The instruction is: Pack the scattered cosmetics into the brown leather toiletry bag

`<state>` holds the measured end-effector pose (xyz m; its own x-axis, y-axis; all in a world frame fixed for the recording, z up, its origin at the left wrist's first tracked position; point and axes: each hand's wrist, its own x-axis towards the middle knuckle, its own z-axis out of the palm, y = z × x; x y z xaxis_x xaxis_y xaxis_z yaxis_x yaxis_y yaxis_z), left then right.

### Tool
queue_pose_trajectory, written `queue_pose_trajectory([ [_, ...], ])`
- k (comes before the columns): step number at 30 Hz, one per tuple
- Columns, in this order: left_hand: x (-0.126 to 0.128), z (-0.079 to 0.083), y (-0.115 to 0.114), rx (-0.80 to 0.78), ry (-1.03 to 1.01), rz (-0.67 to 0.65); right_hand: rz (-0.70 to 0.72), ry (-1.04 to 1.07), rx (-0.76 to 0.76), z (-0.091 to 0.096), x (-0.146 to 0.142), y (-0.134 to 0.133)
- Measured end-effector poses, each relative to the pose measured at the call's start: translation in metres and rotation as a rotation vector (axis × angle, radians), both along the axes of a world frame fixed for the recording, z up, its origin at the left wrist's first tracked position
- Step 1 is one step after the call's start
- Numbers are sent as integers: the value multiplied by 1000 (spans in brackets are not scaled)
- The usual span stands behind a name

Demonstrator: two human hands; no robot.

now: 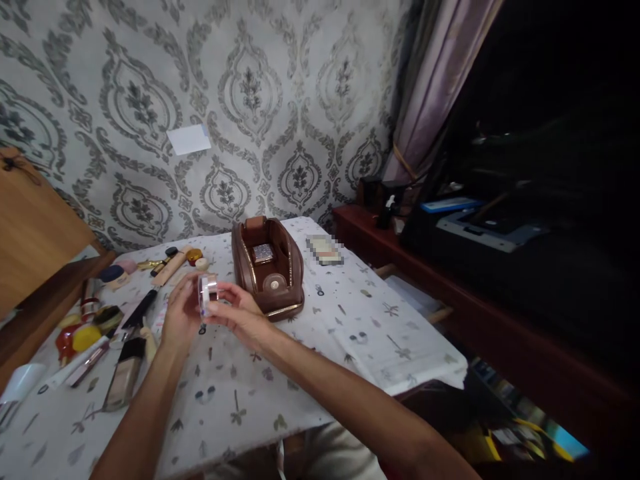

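A small round clear jar with a pale rim (208, 295) is held above the table between both hands. My left hand (181, 308) is closed on its left side, and my right hand (239, 312) pinches it from the right with thumb and fingers. Just beyond my right hand stands a brown leather bag (295, 273), unzipped, its top gaping. Inside it lies a glittery square case (263, 253). Left of my hands are scattered cosmetics, among them a foundation bottle (125, 377) with a black cap and a beige tube (173, 268).
A patterned white cloth (350, 347) covers the table. A blurred-out card (325, 249) lies right of the bag. Yellow and red items (86, 339) and a white-capped container (27, 380) are at the left. A dark red wooden cabinet (475, 313) borders the right side.
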<state>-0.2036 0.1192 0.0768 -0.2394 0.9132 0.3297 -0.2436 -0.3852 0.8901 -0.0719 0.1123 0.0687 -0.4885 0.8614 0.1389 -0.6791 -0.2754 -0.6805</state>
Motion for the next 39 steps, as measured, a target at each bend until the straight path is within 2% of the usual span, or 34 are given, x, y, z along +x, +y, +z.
queue_pose_trajectory([
  [2, -6, -7, 0, -36, 44, -36, 22, 25, -49, -9, -7, 3],
  [5, -17, -13, -3, -123, 149, -175, 69, 24, -112, -23, -12, 5],
  [8, -26, -12, -7, -170, 248, -301, 127, -14, -156, -33, -11, 5],
  [12, -32, -11, -9, -167, 381, -368, 177, 2, -213, -41, -9, 5],
  [17, -35, -18, -6, -176, 527, -341, 228, 4, -306, -48, -8, 8],
  [22, -35, -26, 0, -155, 507, -316, 275, 28, -334, -50, -7, 10],
  [39, -39, -18, -3, -122, 525, -349, 259, 86, -381, -42, -6, 7],
])
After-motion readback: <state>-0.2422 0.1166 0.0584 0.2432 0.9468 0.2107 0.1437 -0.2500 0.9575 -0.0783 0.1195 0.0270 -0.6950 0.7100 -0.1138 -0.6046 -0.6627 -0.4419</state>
